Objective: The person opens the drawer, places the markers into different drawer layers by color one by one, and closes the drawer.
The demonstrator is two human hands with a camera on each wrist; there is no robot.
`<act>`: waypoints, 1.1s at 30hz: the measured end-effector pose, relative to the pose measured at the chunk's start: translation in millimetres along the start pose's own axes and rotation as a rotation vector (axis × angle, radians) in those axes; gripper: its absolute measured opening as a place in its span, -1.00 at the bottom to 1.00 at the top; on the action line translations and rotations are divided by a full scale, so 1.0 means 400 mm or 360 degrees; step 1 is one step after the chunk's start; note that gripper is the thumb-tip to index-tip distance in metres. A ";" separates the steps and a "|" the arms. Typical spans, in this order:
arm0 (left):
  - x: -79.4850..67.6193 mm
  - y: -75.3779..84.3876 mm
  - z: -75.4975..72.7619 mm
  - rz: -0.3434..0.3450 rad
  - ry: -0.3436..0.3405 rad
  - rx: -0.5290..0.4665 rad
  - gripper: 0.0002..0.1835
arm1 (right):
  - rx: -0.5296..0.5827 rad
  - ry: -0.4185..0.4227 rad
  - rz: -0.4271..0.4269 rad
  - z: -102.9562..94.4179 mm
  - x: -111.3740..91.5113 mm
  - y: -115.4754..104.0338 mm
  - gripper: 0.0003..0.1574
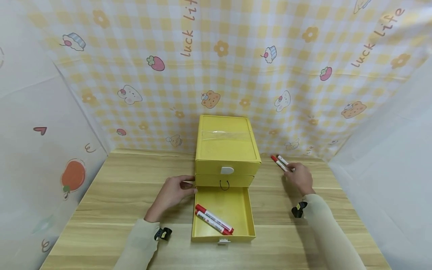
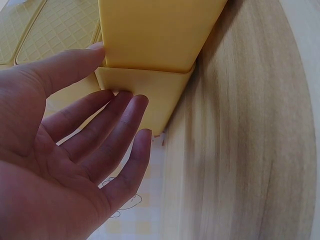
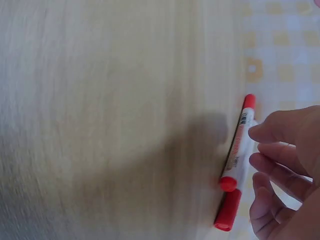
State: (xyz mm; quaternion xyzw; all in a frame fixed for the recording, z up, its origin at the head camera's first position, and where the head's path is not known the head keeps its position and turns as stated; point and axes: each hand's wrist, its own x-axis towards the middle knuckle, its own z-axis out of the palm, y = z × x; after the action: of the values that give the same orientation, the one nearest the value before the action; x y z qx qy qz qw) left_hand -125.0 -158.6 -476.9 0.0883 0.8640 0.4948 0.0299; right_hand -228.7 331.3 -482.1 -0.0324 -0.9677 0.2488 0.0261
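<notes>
A yellow drawer box [image 1: 229, 146] stands on the table with its bottom drawer [image 1: 237, 210] pulled out. Two red-and-white markers [image 1: 216, 219] lie side by side in that drawer. My left hand [image 1: 173, 192] is at the box's left side, thumb near the front edge and fingers loosely spread against the side wall [image 2: 150, 37]. To the right of the box, my right hand [image 1: 300, 178] reaches over two more markers [image 1: 279, 164] on the table. In the right wrist view its thumb and fingers are relaxed right beside the nearer marker [image 3: 237, 145], which partly hides the other marker [image 3: 228, 210].
A checked cloth [image 1: 221, 67] with cartoon prints hangs behind the table. The upper drawer has a white tab [image 1: 227, 170], the middle one a dark cord loop [image 1: 224, 185]. White sheets [image 1: 388, 150] close off both sides of the wood-grain table [image 1: 135, 176].
</notes>
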 end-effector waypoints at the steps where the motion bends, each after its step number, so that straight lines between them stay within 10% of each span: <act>1: 0.000 0.000 0.000 0.0002 0.0000 -0.0001 -0.54 | -0.0013 0.0000 0.0014 0.001 0.000 0.001 -0.50; 33: 0.004 -0.003 0.005 -0.0029 0.0020 0.0034 -0.54 | -0.0035 -0.0055 0.0096 0.022 0.004 0.020 -0.73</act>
State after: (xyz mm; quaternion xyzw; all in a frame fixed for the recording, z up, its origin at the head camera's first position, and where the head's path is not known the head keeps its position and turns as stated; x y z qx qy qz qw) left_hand -126.5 -157.2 -479.0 0.0778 0.8702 0.4857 0.0280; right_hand -230.4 334.2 -493.5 -0.0576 -0.9693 0.2392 0.0016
